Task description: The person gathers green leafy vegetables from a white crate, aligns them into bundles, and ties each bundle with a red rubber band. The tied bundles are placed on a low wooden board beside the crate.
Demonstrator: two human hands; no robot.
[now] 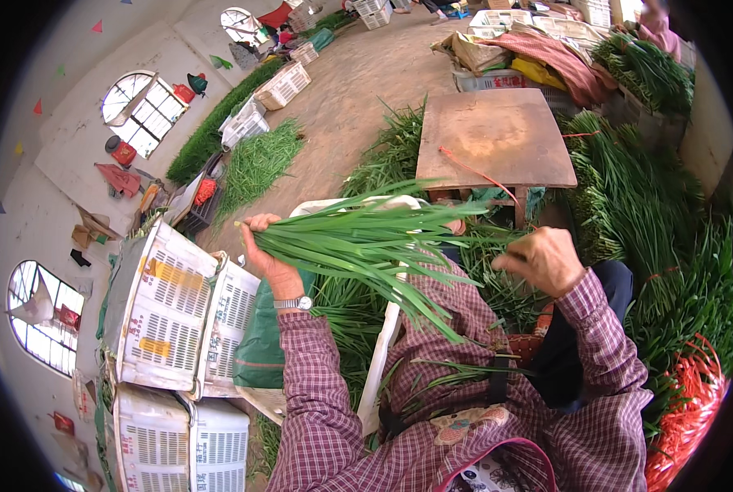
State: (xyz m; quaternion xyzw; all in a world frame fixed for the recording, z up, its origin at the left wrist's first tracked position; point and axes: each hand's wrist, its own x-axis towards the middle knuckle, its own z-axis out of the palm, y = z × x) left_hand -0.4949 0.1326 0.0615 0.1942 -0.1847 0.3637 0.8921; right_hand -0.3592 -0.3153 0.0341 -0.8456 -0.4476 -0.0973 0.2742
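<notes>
My left hand (269, 249) grips a bunch of long flat green leaves (354, 237), like garlic chives, by its pale stem end. The leaves fan out to the right, over a white plastic crate (382, 353) between my arms. My right hand (535, 261) is raised right of the leaf tips with its fingers curled; whether it holds anything thin is unclear. A few loose leaves (459, 371) lie on my checked clothing. Beyond my hands stands a small wooden table (492, 138) with a red tie strip (480, 169) across its near edge.
Stacked white crates (170, 307) stand at left. Piled green bundles (637, 203) line the right side, with red plastic strips (686, 412) at lower right. Loose greens (262, 160) lie on the floor. A person in pink (660, 31) is at the upper right.
</notes>
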